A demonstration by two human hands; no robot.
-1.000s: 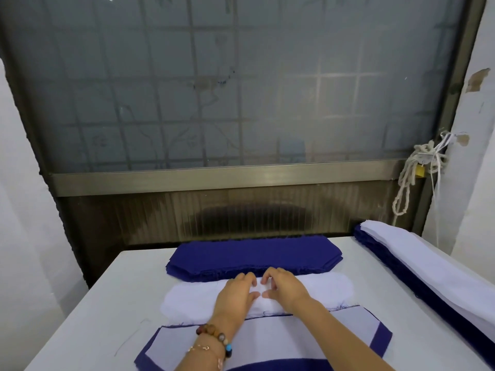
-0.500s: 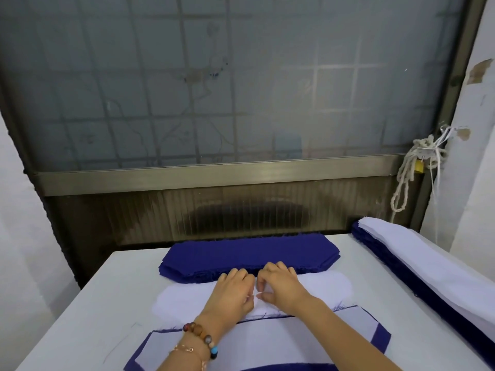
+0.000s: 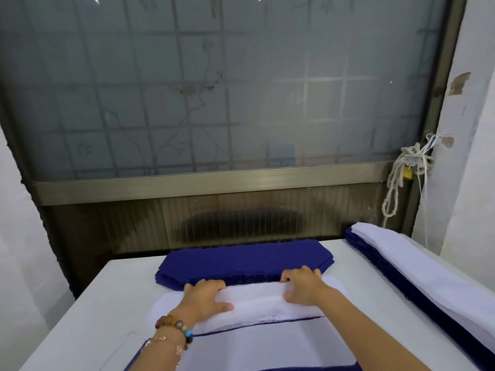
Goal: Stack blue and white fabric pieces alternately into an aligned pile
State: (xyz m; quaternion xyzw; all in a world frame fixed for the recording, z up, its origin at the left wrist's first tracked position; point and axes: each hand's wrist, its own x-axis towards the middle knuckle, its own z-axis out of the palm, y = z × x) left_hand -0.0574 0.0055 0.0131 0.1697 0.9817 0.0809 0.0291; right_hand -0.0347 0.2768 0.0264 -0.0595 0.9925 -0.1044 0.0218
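Note:
A stack of dark blue fabric pieces [image 3: 246, 261] lies at the far side of the white table [image 3: 93, 317]. Just in front of it lies a stack of white pieces [image 3: 254, 301]. My left hand [image 3: 206, 295] and my right hand [image 3: 302, 285] are spread apart on the top white piece. Each hand's fingers curl over its far edge with the thumb on the near side, and that edge looks slightly raised. Nearest me lies the blue and white pile [image 3: 267, 349], a white piece on top with blue showing around it.
A long pile of blue and white fabric [image 3: 428, 285] runs along the table's right edge. Behind the table stands a frosted window with a metal sill [image 3: 214, 183]. A knotted rope [image 3: 401, 178] hangs at the right. White walls stand on both sides.
My hands were side by side at the middle of the white piece. They have moved apart along it to the left and right, and now hold its far edge.

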